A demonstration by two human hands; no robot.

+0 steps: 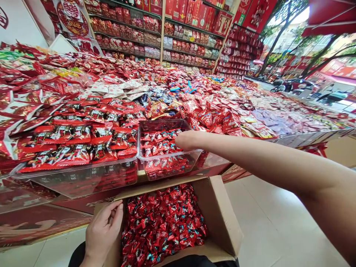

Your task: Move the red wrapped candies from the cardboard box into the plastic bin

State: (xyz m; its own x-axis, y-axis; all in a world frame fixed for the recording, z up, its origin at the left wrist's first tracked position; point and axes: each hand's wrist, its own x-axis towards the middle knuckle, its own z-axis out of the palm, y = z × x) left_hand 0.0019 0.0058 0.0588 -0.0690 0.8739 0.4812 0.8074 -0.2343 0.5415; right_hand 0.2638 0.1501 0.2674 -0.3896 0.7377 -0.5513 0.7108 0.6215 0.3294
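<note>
My left hand (104, 230) is closed on the left edge of an open cardboard box (224, 213), its thumb and curled fingers at the rim. Inside the box lies a deep layer of small red-wrapped candies (164, 222) with blue and white marks. My right hand (184, 141) reaches into a clear plastic bin (169, 158) at the display's front edge, over similar red-wrapped candies (158, 144). Its fingers point away and down, out of sight, so whether they hold anything is hidden.
Left of that bin stands a wider clear bin (83, 178) of red and black packets (79, 133). Heaps of wrapped sweets (155, 79) cover the display behind. Stocked shelves (128, 33) line the back. Pale floor tiles (261, 218) show to the right.
</note>
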